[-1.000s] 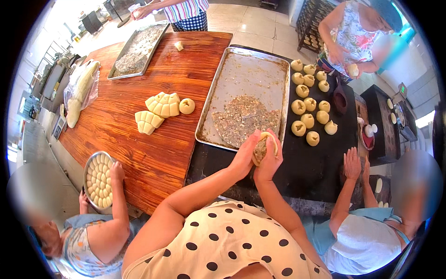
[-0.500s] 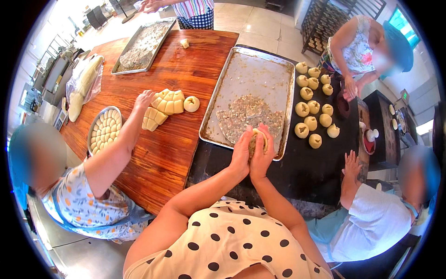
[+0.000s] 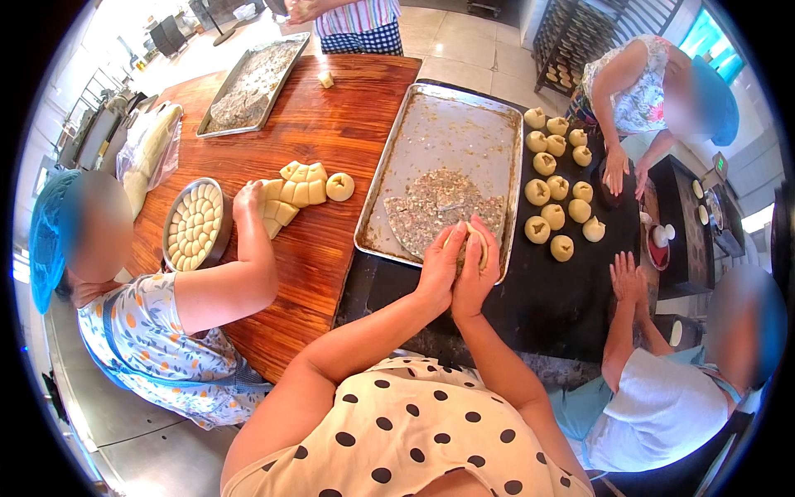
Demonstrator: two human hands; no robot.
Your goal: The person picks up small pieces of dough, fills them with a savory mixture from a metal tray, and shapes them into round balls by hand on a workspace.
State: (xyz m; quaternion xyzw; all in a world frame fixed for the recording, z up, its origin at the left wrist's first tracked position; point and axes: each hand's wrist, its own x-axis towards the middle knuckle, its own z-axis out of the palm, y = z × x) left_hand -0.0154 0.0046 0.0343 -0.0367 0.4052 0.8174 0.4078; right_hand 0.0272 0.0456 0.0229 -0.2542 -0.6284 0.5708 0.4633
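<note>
Both hands, left [image 3: 437,269] and right [image 3: 479,269], are cupped shut around a dough ball [image 3: 465,242], probably being sealed; placement among the balls [image 3: 556,192] at two o'clock is called for next.

I'm seeing a reddish-brown plank wooden table [image 3: 323,124] taking up the upper left, butting against a black worktop [image 3: 571,290] on the right. Pale glossy floor tiles [image 3: 464,41] are running along the top, catching strong daylight coming in from the upper left. A dark metal rack with shelves [image 3: 580,41] is standing at the top right. A turquoise panel [image 3: 704,33] is showing in the far upper right corner. Grey smooth flooring [image 3: 124,414] is lying at the lower left. Stainless steel counter edge [image 3: 91,141] is sitting at the far left.
</note>
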